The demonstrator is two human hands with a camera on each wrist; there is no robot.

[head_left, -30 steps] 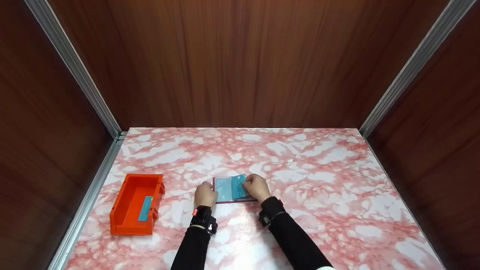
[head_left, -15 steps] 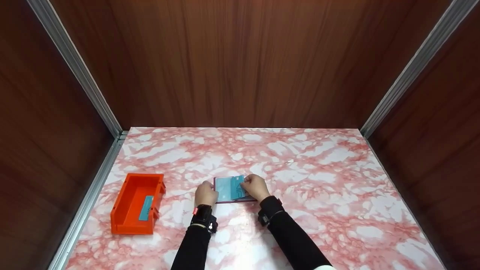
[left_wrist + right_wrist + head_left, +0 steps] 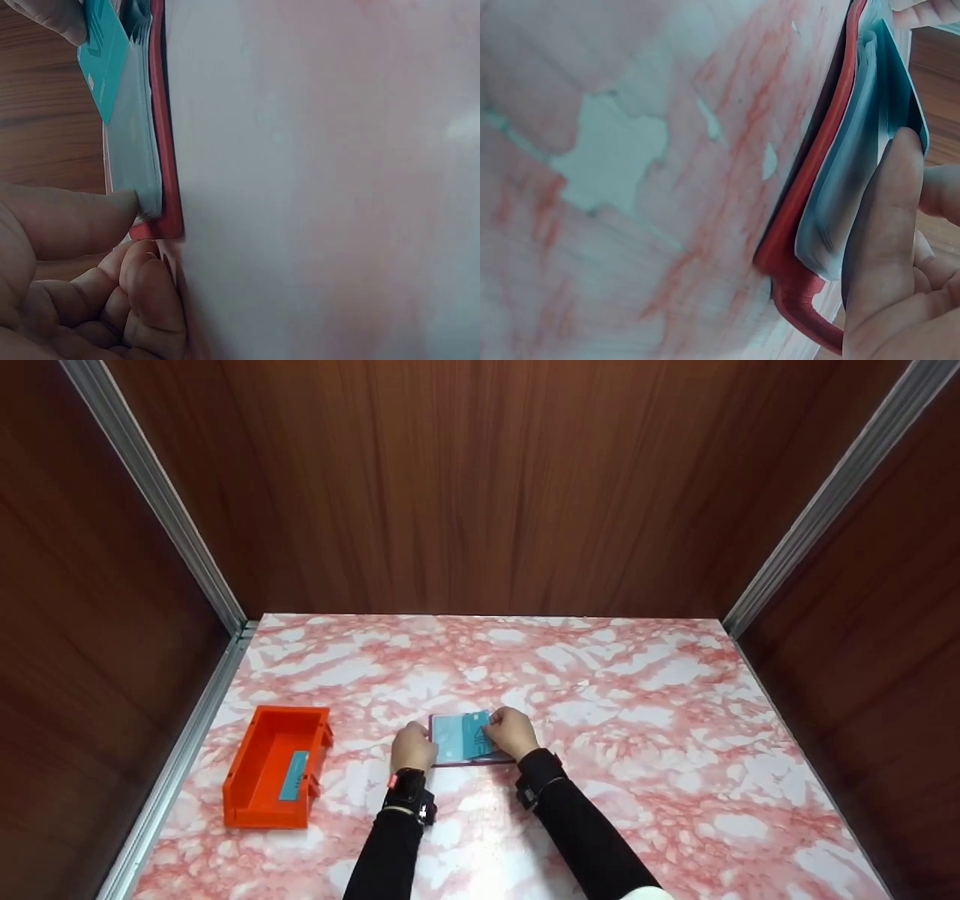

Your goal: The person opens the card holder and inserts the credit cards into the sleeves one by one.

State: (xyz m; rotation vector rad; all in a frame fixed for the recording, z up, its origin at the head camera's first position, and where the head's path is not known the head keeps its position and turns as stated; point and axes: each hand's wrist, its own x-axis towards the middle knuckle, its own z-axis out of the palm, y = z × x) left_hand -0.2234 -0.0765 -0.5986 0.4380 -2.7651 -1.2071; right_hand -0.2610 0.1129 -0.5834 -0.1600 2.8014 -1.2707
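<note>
A red-covered card holder [image 3: 448,739] with clear plastic sleeves lies open on the table between my hands. At its left edge, my left hand [image 3: 412,748] grips it, thumb [image 3: 90,217] flat on the sleeves and the other fingers curled at the cover's edge. My right hand [image 3: 514,733] pinches a teal card [image 3: 475,735] by its right side. This card slants over the middle of the holder; in the left wrist view its near corner lies against the clear sleeve [image 3: 133,150]. The right wrist view shows the card standing tilted off the sleeves, beside the red cover [image 3: 810,187].
An orange open-front bin [image 3: 259,817] stands at the left of the table, with another teal card [image 3: 293,775] inside it. The pink-and-white marbled table [image 3: 637,720] is bounded by brown wood-look panels [image 3: 480,487] at the back and both sides.
The teal card in my right hand has shifted slightly left and lower over the card holder. My left hand keeps its grip at the holder's edge.
</note>
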